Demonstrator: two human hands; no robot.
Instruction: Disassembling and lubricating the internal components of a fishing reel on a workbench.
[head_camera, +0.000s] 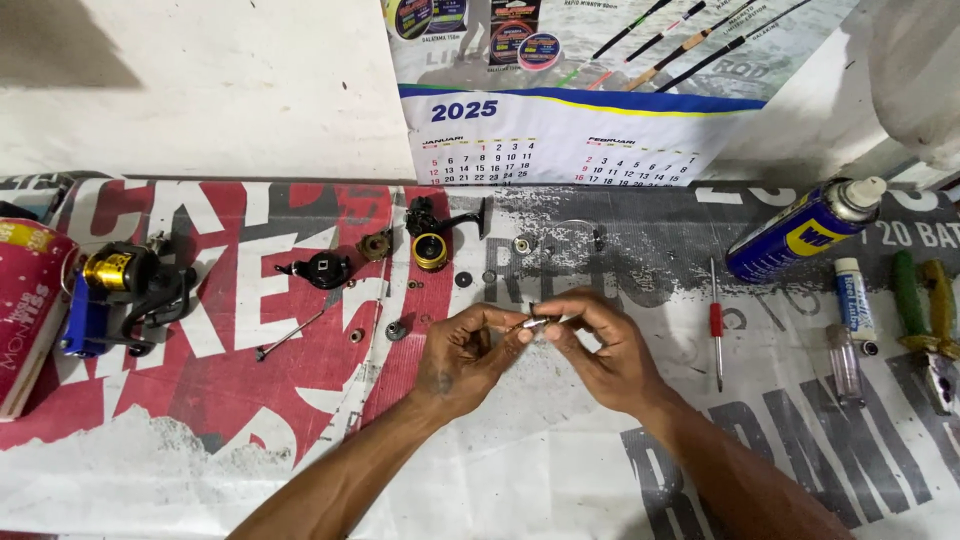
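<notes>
both hands are pinching one small silver metal part (534, 324) between them — the left hand (470, 355) is closing thumb and forefinger on its left end while the right hand (600, 350) is gripping its right end with its fingertips (556, 322), so each hand is clamped on the same piece, held just above the printed banner (560, 460) that is covering the work surface. the part itself is too small to tell its exact shape. on the far side of the hands, a black and gold reel body (432, 238) is lying with small washers and round bits (463, 279) scattered near it, and a black side plate (322, 270) is resting further left beside a thin metal shaft (290, 335). far to the left, a whole fishing reel with a gold spool (125, 285) is sitting on a blue piece, just beside a red and white cup (25, 300). to the right of the hands, a red-handled screwdriver (716, 325) is lying pointing away — well apart from a blue and yellow spray can (800, 232), a small white tube (853, 300), a clear little bottle (845, 365) and green-handled pliers (925, 325). a wall calendar (570, 130) is hanging at the far edge.
</notes>
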